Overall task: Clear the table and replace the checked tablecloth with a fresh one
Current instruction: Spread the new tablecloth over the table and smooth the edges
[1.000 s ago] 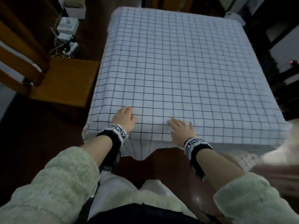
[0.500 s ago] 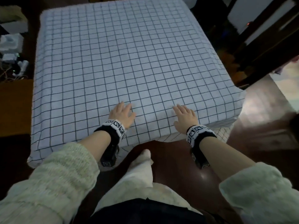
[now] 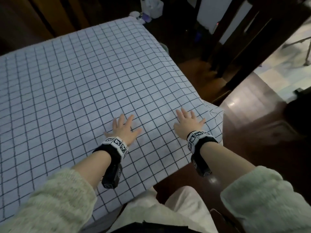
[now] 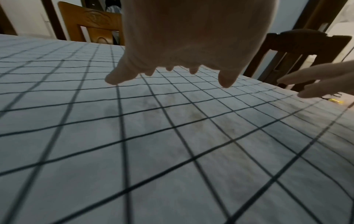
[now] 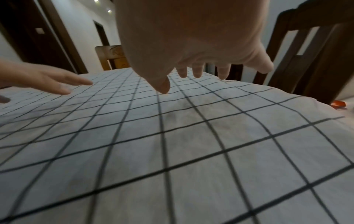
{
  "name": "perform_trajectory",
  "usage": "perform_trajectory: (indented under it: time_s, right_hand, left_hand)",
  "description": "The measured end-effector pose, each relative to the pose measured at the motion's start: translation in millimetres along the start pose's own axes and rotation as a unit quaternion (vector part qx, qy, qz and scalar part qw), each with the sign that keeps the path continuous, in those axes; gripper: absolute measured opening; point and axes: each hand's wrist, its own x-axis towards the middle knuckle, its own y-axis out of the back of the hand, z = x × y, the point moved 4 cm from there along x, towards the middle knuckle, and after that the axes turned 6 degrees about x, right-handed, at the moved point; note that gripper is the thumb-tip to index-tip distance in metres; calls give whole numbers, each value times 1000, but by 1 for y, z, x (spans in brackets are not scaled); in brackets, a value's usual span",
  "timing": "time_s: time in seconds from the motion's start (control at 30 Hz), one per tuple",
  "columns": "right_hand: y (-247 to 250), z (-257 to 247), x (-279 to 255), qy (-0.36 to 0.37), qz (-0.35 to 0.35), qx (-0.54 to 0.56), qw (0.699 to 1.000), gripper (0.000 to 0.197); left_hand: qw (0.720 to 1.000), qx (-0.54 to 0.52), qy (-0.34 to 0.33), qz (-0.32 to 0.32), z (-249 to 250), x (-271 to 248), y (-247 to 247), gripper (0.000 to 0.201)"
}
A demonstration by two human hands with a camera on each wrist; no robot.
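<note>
Both hands have slid rightward along the near edge toward the right corner since the earlier frames, and the head camera has swung that way with them. Now the left hand (image 3: 125, 127) and the right hand (image 3: 188, 122) lie palm-down on the cloth (image 3: 80, 91), fingers (image 3: 131, 118) straight and spread wide, holding nothing. The right hand sits close to the near right corner, where a fold of cloth hangs off the edge; the left is beside it, a little further in. The wrist views show the palms low over the checks, with the fingertips at the cloth.

As for progress, nothing stands on the cloth in any view, so the clearing looks done. The checked cloth covers the whole surface, lying flat and draped over the edges. Whether this is the old cloth about to come off or the fresh one being smoothed cannot be told from these pictures; the flat hands suggest smoothing. Faint darker smudges show on the cloth in the left wrist view (image 4: 172, 115), though they may be shadows of the hand.

Chairs (image 4: 298, 50) stand at the far side. No brand or readable writing appears; the only markings are the black-and-white coded squares on the wrist bands (image 3: 117, 143).
</note>
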Motion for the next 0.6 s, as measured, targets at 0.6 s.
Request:
perform_trajectory:
  time_s: [0.6]
  right_hand:
    - [22, 312, 81, -84, -296, -20, 951, 44]
  left_hand:
    - [998, 36, 50, 10, 243, 62, -28, 64]
